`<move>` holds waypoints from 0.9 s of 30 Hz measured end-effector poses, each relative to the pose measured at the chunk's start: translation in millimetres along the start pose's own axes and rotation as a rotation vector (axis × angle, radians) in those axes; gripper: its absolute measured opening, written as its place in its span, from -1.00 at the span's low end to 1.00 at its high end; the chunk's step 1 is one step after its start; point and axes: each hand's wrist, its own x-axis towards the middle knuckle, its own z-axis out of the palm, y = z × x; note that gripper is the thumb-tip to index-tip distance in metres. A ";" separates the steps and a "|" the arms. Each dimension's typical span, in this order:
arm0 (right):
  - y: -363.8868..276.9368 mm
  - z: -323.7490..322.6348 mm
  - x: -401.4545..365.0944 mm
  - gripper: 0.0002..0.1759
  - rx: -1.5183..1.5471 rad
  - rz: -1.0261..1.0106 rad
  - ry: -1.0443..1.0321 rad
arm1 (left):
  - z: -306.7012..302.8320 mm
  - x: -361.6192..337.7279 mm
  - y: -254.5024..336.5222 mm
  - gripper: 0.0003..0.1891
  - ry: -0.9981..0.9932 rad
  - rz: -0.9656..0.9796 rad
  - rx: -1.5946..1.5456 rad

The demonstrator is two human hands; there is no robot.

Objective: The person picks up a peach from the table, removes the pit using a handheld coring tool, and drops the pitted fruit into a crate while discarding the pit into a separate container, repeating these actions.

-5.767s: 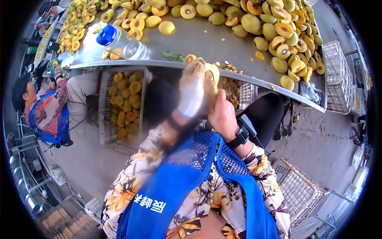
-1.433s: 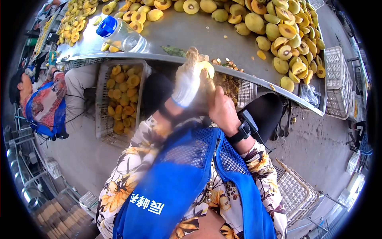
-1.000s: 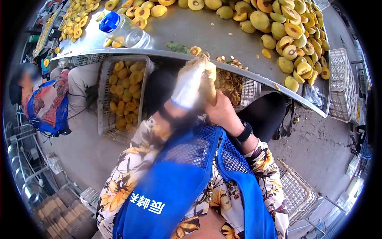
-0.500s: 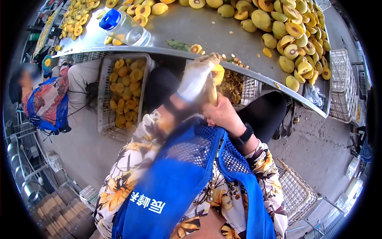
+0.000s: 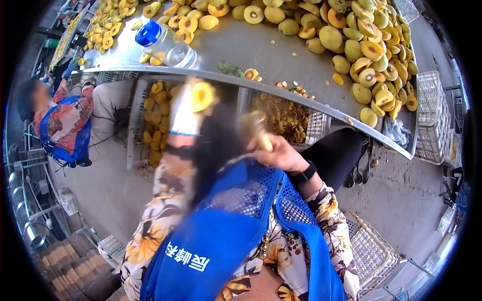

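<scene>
My left hand (image 5: 182,111), in a white glove and smeared by motion, holds a yellow peach half (image 5: 203,97) with its cut face showing. It is over the near end of a crate (image 5: 132,143) of peach halves, below the table edge. In front of my body, my right hand (image 5: 284,153) is bare and wrapped round a short tool with a pale handle (image 5: 264,142). The tool's far end is blurred and points up toward the table. Behind it, a second crate (image 5: 318,116) holds brownish pits and scraps.
A metal table (image 5: 296,65) carries heaps of peaches (image 5: 374,55), a clear bottle with a blue cap (image 5: 165,46) and loose scraps. Stacked crates (image 5: 429,118) stand at right, another crate (image 5: 371,251) behind me. A person (image 5: 65,120) sits at left.
My left hand has moved left, away from the tool, carrying the peach half over the left crate. My right hand stays near its place, still gripping the tool.
</scene>
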 end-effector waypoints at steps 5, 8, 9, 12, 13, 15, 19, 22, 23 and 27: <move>-0.5 -1.4 6.1 -0.65 -0.576 0.236 0.213 | -32.3 10.5 69.7 -0.64 0.371 0.657 1.588; -13.6 -4.4 11.6 -0.68 -0.504 0.229 0.247 | 29.1 56.1 83.4 -0.63 0.170 0.757 1.513; -15.3 -8.1 12.6 -0.68 -0.562 0.193 0.264 | 54.6 77.3 84.4 -0.66 0.113 0.818 1.534; -33.0 -13.5 4.6 -0.70 -0.498 0.302 0.394 | 110.1 178.8 60.9 -0.62 0.094 1.144 1.443; -25.0 -18.4 -3.5 -0.70 -0.503 0.266 0.438 | 138.6 180.4 65.8 -0.62 0.075 0.986 1.503; -1.4 -28.8 -19.8 -0.70 -0.574 0.198 0.473 | 159.8 236.1 50.2 -0.56 0.047 0.983 1.607; -15.0 -30.5 -40.3 -0.70 -0.317 0.327 0.609 | 188.7 249.5 37.6 -0.54 -0.051 0.538 1.738; -12.3 -36.0 -37.5 -0.73 -0.365 0.278 0.605 | 175.1 243.0 24.1 -0.57 -0.273 0.495 1.599; -12.4 -37.1 -34.0 -0.73 -0.375 0.260 0.604 | 176.9 236.7 31.2 -0.54 -0.414 0.254 1.527; -18.0 -49.0 -5.0 -0.69 -0.463 0.260 0.720 | 172.7 196.5 27.5 -0.63 -0.493 0.142 1.462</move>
